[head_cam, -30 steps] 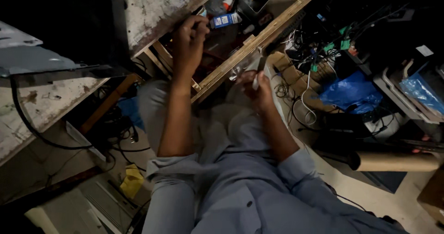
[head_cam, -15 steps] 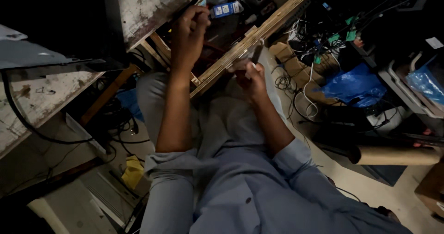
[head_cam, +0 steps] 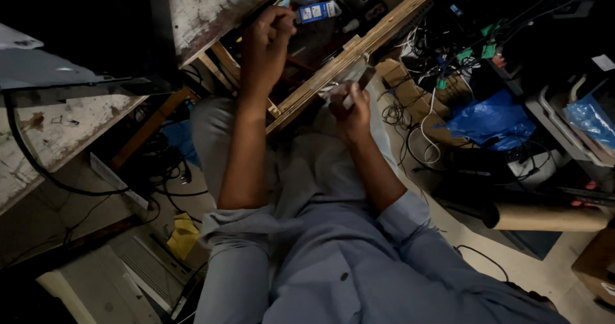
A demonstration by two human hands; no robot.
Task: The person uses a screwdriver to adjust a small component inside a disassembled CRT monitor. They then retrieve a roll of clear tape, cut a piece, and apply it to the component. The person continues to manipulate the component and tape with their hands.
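Observation:
I sit looking down at my lap in dim light. My left hand (head_cam: 266, 39) reaches up into an open wooden drawer (head_cam: 359, 45) under a worn white tabletop (head_cam: 211, 7), its fingers curled among the items inside; what it grips is hidden. My right hand (head_cam: 351, 103) rests at the drawer's front rail, closed around a small dark tool with a pale piece (head_cam: 352, 80). A small blue and white box (head_cam: 317, 10) lies in the drawer just right of my left hand.
A tangle of cables (head_cam: 435, 87), a blue plastic bag (head_cam: 490, 119) and a cardboard tube (head_cam: 551, 216) lie on the floor at right. A white bench (head_cam: 57, 132) with a black cable stands left. A yellow cloth (head_cam: 184, 234) lies below.
My left hand has stayed in the drawer, shifting slightly. My right hand has lifted a little closer to the drawer's front rail. The view has tilted down.

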